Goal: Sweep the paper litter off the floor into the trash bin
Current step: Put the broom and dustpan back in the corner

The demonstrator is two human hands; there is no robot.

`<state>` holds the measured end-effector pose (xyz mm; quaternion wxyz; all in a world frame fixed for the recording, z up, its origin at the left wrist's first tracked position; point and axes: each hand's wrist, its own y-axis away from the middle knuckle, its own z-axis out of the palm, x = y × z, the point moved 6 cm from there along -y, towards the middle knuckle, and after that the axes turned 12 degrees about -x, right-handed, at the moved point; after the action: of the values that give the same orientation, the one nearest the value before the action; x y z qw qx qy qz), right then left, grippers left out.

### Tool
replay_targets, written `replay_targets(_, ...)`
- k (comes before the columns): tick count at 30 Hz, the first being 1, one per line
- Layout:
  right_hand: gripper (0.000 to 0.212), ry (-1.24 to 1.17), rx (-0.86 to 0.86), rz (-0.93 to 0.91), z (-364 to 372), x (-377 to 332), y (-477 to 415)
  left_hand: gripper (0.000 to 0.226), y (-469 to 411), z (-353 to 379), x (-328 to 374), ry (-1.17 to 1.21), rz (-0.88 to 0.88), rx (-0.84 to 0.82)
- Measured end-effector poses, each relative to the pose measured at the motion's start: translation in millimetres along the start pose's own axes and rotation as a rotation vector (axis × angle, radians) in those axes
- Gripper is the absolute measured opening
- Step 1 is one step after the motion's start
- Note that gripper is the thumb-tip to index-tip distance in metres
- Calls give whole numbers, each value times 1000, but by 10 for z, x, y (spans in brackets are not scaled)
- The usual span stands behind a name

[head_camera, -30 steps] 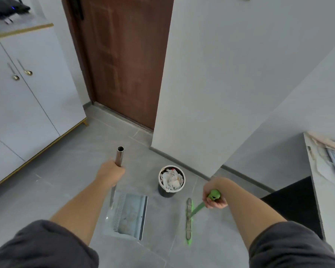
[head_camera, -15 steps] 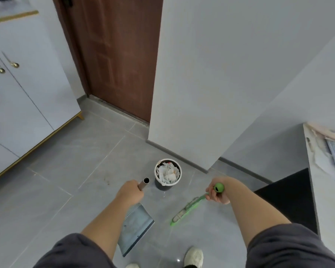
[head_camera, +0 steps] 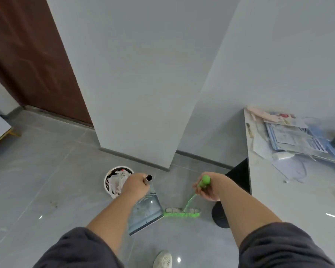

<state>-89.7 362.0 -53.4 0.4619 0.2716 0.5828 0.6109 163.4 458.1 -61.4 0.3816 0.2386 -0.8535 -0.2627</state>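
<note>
My left hand (head_camera: 136,186) grips the metal handle of a grey dustpan (head_camera: 145,214) that rests on the floor just below it. My right hand (head_camera: 208,188) holds the green handle of a broom, whose green brush head (head_camera: 182,212) lies on the tiles beside the dustpan's right corner. A small white trash bin (head_camera: 109,180) stuffed with crumpled paper stands just left of my left hand, which hides part of its rim. I see no loose paper on the nearby tiles.
A white wall corner (head_camera: 135,113) juts out right behind the bin. A brown door (head_camera: 31,60) is at the back left. A white table (head_camera: 298,190) with papers stands on the right, a dark object (head_camera: 219,215) by its foot. My shoe (head_camera: 162,259) is below.
The view has swung right. The dustpan has moved next to the bin and the broom head has turned crosswise beside it. Both hands keep their grips.
</note>
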Motion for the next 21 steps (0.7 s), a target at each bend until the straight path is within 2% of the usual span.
replay_targets(4, 26, 13, 26, -24, -595, -250, 88, 29, -452, 160, 845, -69, 58, -33)
replay_targets(10, 26, 42, 73, 23, -1159, -536, 86, 27, -1109, 342, 1618, -111, 144, -75)
replay_targets(21, 25, -238, 109, 59, -2027, -992, -320, 22, -2336, 837, 2863, -241, 325, -267)
